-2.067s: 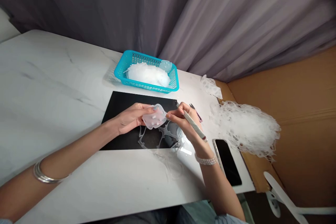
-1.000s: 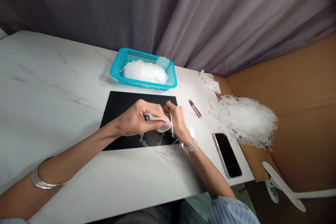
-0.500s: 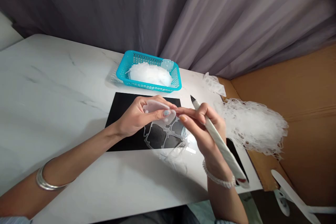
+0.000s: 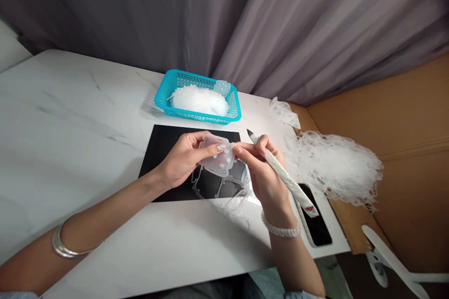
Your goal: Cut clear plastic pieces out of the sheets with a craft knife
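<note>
My left hand pinches a small translucent plastic piece with white dots, held tilted above a black mat. My right hand touches the piece's right edge with thumb and forefinger while gripping a white craft knife, its dark tip pointing up and left. Under the hands a clear plastic frame of cut-out outlines lies on the mat.
A turquoise basket of white plastic pieces stands behind the mat. A heap of white plastic offcuts lies at the right, a smaller scrap behind it. A dark phone lies near the table's right edge, beside cardboard.
The plastic piece has been turned so its dotted face shows. My right hand has moved slightly left and down with the knife; the phone shows more.
</note>
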Available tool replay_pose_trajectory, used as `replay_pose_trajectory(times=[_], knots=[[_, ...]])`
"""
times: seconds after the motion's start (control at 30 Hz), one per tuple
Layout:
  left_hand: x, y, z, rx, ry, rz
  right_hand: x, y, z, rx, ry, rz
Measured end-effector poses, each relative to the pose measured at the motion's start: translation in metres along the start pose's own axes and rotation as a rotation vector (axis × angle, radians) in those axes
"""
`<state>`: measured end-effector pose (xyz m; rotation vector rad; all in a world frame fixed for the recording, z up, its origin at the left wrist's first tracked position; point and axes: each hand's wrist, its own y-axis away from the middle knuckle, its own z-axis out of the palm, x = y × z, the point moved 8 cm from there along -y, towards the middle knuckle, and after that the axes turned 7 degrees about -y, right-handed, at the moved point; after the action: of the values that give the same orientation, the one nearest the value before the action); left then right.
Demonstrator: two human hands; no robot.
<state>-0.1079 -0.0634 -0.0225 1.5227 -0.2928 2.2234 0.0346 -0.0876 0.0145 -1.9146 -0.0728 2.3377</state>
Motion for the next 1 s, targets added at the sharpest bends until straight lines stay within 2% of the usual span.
replay_pose_trajectory(times=[0.1, 0.27, 0.47, 0.57, 0.7, 0.8, 0.87, 1.0], knots=[[0.013, 0.003, -0.001, 0.018, -0.151, 0.115, -0.010, 0.008, -0.001, 0.030, 0.047, -0.047], [0.040, 0.015, 0.003, 0.026, -0.352, 0.285, -0.039, 0.027, 0.006, 0.051, 0.187, -0.247], [0.061, 0.028, 0.015, -0.009, -0.385, 0.396, -0.065, 0.045, 0.021, -0.038, 0.290, -0.506], [0.067, 0.031, 0.020, -0.036, -0.368, 0.461, -0.076, 0.053, 0.027, -0.081, 0.357, -0.687], [0.071, 0.034, 0.026, -0.086, -0.335, 0.511, -0.083, 0.061, 0.030, -0.069, 0.405, -0.842], [0.066, 0.032, 0.025, -0.078, -0.321, 0.435, -0.082, 0.061, 0.027, -0.023, 0.374, -0.824], [0.056, 0.029, 0.021, -0.058, -0.306, 0.321, -0.077, 0.055, 0.023, 0.004, 0.326, -0.732], [0.031, 0.020, 0.014, -0.040, -0.169, 0.078, -0.042, 0.025, 0.010, 0.012, 0.192, -0.311]])
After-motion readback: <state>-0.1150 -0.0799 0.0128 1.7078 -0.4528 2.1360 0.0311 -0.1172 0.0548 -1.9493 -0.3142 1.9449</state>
